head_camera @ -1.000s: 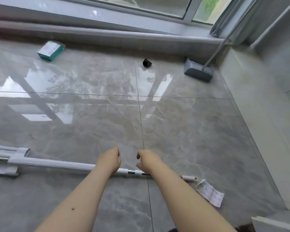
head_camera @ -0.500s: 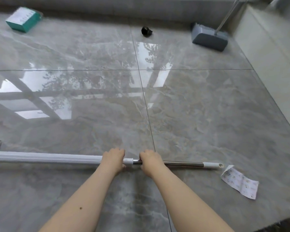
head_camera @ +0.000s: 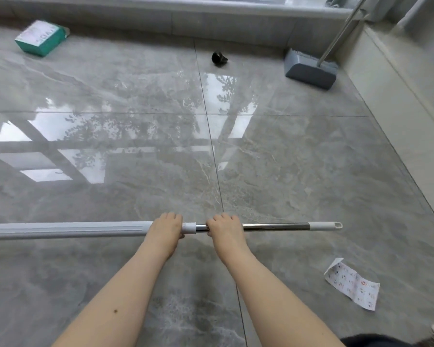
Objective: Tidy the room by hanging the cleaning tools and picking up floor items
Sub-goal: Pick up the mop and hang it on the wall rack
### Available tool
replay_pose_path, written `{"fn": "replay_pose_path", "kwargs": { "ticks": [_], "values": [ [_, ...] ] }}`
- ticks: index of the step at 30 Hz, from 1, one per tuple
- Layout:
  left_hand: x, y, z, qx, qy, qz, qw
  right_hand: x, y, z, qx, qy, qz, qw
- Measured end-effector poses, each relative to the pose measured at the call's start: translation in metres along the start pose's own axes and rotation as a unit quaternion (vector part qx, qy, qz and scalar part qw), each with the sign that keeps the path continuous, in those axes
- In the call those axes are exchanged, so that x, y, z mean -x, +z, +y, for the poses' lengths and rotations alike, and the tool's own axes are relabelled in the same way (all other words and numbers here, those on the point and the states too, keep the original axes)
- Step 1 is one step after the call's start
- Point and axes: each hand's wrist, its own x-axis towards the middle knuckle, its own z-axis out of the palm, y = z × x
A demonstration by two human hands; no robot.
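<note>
A long mop handle (head_camera: 68, 230) runs level across the lower middle, white on the left, bare steel on the right, ending in a white tip with a hanging hole (head_camera: 326, 225). My left hand (head_camera: 166, 227) is closed around the white section. My right hand (head_camera: 224, 227) grips the steel section just beside it. The mop's head is out of frame to the left. A grey broom (head_camera: 310, 71) leans in the far right corner. On the floor lie a green box (head_camera: 41, 37), a small black object (head_camera: 218, 58) and a printed paper slip (head_camera: 352, 284).
Glossy grey floor tiles (head_camera: 286, 159) reflect a window. A low grey ledge (head_camera: 186, 18) runs along the far wall. A pale wall base (head_camera: 411, 108) borders the right side. A dark thing shows at the bottom right corner (head_camera: 376, 343).
Both hands closed on the mop handle and lifted it off the floor to a level position. The view tilted down and moved closer; the mop head slid out of frame left.
</note>
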Motion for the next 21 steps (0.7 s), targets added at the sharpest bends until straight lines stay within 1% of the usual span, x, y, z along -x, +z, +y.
{"fn": "replay_pose_path", "kwargs": {
  "ticks": [3,5,7,10,13,15,16,21],
  "values": [
    [-0.002,-0.044,0.001,0.011,0.003,0.021,1.0,0.0,-0.039,0.009,0.021,0.012,0.077,0.997],
    [0.0,-0.078,0.003,0.019,0.005,0.037,0.999,-0.002,-0.064,0.017,0.016,0.018,0.144,0.989],
    [0.005,-0.113,0.006,0.025,0.006,0.066,0.997,-0.002,-0.096,0.025,0.011,0.024,0.187,0.982],
    [0.02,-0.17,0.011,0.034,0.015,0.1,0.994,0.007,-0.152,0.034,-0.009,0.047,0.226,0.973],
    [0.048,-0.228,0.021,0.062,0.02,0.109,0.992,0.028,-0.215,0.044,-0.027,0.044,0.253,0.966],
    [0.066,-0.253,0.027,0.081,0.022,0.127,0.988,0.041,-0.246,0.048,-0.012,0.036,0.283,0.958],
    [0.075,-0.27,0.031,0.096,0.023,0.131,0.986,0.049,-0.266,0.051,-0.016,0.03,0.284,0.958],
    [0.135,-0.368,0.062,0.145,0.036,0.139,0.979,0.103,-0.387,0.07,-0.01,-0.012,0.322,0.947]
  ]
}}
